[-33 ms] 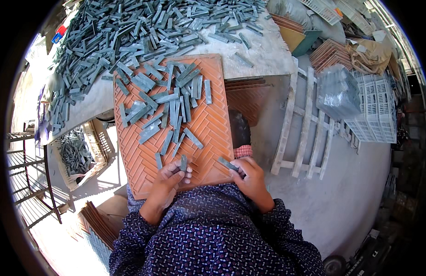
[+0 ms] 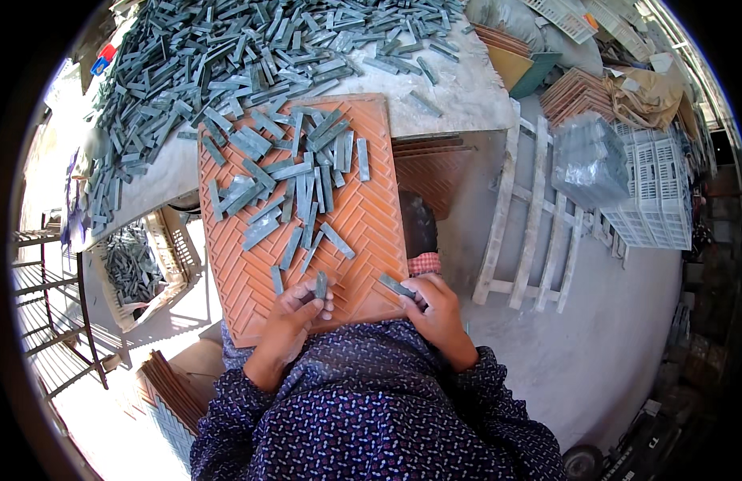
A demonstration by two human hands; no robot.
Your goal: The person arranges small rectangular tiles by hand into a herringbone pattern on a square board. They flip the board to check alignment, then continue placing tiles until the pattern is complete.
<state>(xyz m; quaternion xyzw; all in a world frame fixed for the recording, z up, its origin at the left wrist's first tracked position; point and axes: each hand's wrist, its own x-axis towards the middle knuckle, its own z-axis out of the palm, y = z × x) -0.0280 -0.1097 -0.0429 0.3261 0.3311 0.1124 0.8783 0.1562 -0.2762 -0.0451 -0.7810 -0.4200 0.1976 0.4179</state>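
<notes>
An orange tray [image 2: 371,232] moulded with a herringbone pattern leans from my lap up to the table edge. Its upper half carries a loose heap of dark grey-green stone strips [image 2: 263,228]. My left hand [image 2: 295,309], over the tray's near edge, pinches one short stone strip [image 2: 320,284] upright between thumb and fingers. At the near right corner of the tray, my right hand [image 2: 435,309] grips another stone strip [image 2: 393,284] by one end, its free end pointing to the upper left. Both strips sit apart from the heap.
A large pile of stone strips [image 2: 227,56] covers much of the pale table [image 2: 459,96]. At left stands a crate [image 2: 179,276] of strips, beside a metal rack [image 2: 54,313]. On the right are a wooden pallet [image 2: 531,216], white plastic crates [image 2: 651,192] and stacked orange trays [image 2: 575,96].
</notes>
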